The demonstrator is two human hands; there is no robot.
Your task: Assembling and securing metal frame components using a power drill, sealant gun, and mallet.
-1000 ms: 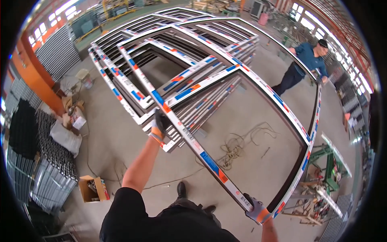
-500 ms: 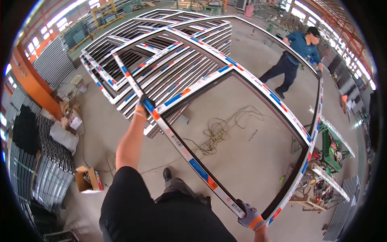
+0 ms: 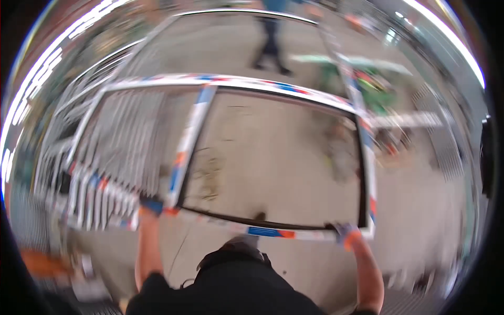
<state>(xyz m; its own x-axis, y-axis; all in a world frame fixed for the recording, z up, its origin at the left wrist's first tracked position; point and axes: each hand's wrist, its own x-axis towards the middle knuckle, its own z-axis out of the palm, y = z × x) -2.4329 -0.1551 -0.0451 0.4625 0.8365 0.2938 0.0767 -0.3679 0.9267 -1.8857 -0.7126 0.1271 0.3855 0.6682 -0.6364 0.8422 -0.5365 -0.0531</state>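
Though it's blurred, the white frame (image 3: 193,123) wears blue-and-orange patches.

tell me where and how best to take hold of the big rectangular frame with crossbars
Probably by the near rail, from the wearer's side, hands spread apart. It is a long, slim bar running crosswise before the body, so fingers can close over it. The gloved left hand and right hand are on it, the right near a corner.

It's a workshop: stacked white rectangular frames (image 3: 98,202) here, bundled long grey bars (image 3: 441,144) there, and through the blur, probably a cluttered green bench (image 3: 381,98).
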